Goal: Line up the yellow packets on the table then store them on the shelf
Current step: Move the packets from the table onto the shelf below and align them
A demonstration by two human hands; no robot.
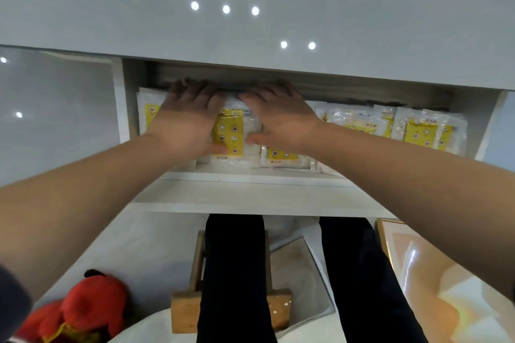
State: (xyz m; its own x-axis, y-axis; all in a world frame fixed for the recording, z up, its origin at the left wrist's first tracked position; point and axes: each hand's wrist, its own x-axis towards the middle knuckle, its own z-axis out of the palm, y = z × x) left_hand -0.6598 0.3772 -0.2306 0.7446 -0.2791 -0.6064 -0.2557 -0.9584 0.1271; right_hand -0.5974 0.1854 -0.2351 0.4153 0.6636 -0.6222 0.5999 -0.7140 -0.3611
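Several yellow-and-clear packets lie in a row inside the white shelf (pixel 250 192) compartment. My left hand (pixel 186 117) lies flat with straight fingers over the packets at the left, and my right hand (pixel 278 117) lies flat beside it. Between the two hands shows one yellow packet (pixel 230 131), with my thumbs touching its sides. Another packet (pixel 284 157) peeks out under my right wrist. Further packets (pixel 359 120) and a last one (pixel 423 131) lie to the right, untouched. A packet at the far left (pixel 150 111) is partly hidden by my left hand.
A white board overhangs the compartment from above (pixel 250 64). Below the shelf are my dark-trousered legs (pixel 234 273), a wooden stool (pixel 184 312), a red plush toy (pixel 86 306) at bottom left and a glossy orange panel (pixel 434 273) at right.
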